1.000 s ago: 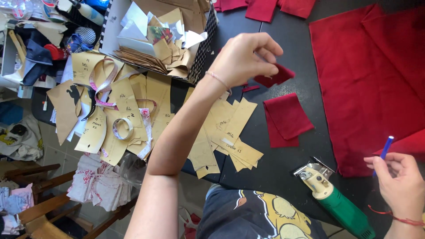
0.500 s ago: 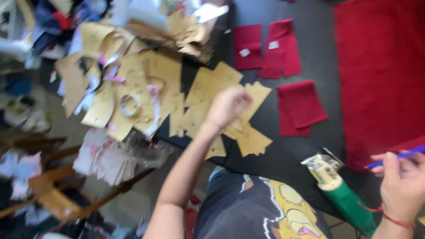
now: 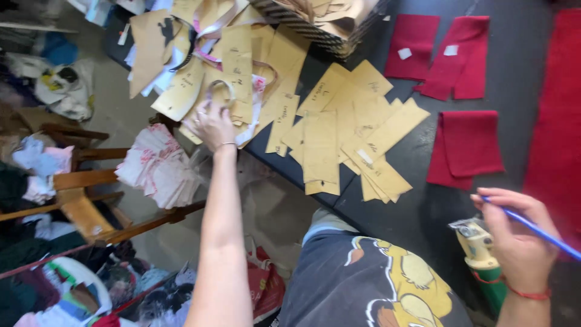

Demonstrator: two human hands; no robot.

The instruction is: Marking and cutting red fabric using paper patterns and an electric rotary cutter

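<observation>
Our left hand (image 3: 212, 124) has swung over to the light, floppy paper patterns (image 3: 227, 72), fingers spread, while our right hand (image 3: 514, 233) pinches a blue pen (image 3: 535, 229).

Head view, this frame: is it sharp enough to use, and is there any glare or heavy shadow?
Head view: mostly sharp on the tan paper patterns and red fabric pieces; the left hand is slightly smeared, the clutter at the left edge soft. Light is even, with no glare on the dark table, only faint shadows. The right hand with the blue pen is clear.
</observation>
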